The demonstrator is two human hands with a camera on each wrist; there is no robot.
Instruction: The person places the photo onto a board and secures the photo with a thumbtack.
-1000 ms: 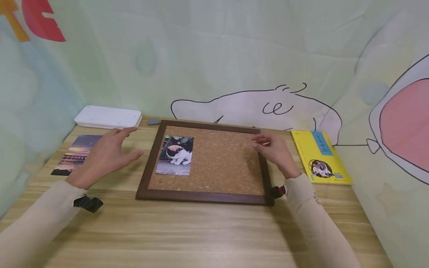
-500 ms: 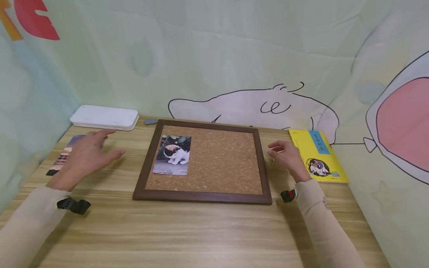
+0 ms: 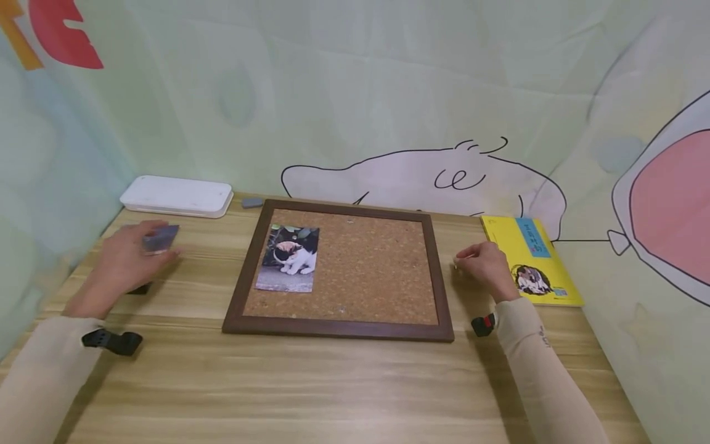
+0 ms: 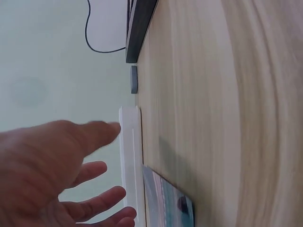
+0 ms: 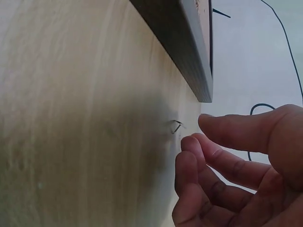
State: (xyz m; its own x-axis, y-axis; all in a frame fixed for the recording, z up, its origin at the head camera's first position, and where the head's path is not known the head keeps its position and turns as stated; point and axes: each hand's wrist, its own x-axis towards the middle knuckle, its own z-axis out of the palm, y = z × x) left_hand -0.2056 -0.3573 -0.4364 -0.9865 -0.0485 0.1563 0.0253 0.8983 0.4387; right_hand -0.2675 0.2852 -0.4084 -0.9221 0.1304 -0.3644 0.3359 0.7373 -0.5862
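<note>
Hovering wide left of the corkboard (image 3: 377, 265), the left hand (image 3: 123, 259) overhangs a photo (image 3: 161, 239). Opposite, the right hand (image 3: 485, 269) gapes narrowly beside a pin (image 5: 176, 126).

Left hand (image 3: 118, 254) spread, thumb well off its fingers; over to its right, the right hand (image 3: 485, 267), fingers bent, thumb near fingertips!

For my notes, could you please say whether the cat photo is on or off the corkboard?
On: the cat photo covers part of the corkboard inside its frame.
</note>
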